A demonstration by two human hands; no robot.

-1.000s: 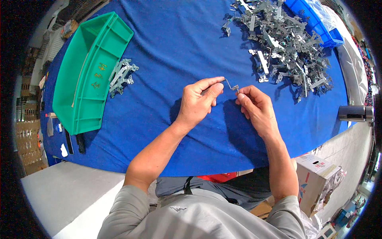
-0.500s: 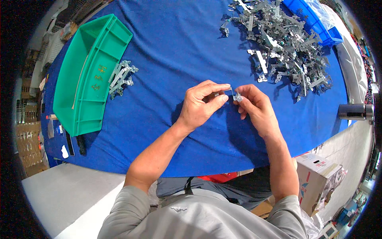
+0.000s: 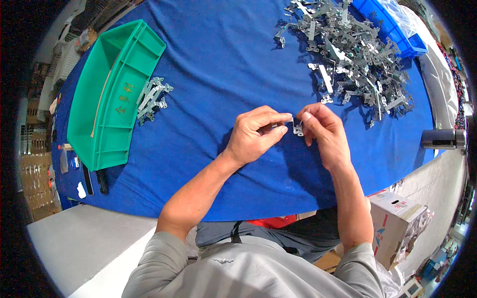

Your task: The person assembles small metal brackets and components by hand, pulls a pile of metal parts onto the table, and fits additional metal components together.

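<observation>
Between my hands, above the blue cloth, is a small bent metal bracket (image 3: 297,130). My left hand (image 3: 254,133) is closed, with thumb and fingers pinching one end of it. At the other end, the thumb and fingertips of my right hand (image 3: 323,130) are pressed together on the bracket. Much of the piece is hidden by the fingers. A large heap of similar metal brackets (image 3: 357,59) lies at the far right. To the left, a smaller pile of brackets (image 3: 152,99) rests against a green bin.
The green plastic bin (image 3: 110,99) stands at the left of the table with the blue cloth (image 3: 218,59). A blue bin (image 3: 392,25) is behind the heap. A dark metal cylinder (image 3: 443,139) lies at the right edge. Below it, a cardboard box (image 3: 392,218) sits beside the table.
The bracket has turned between my fingers. My right hand has shifted its grip, its thumb now higher and more upright. Both piles look the same.
</observation>
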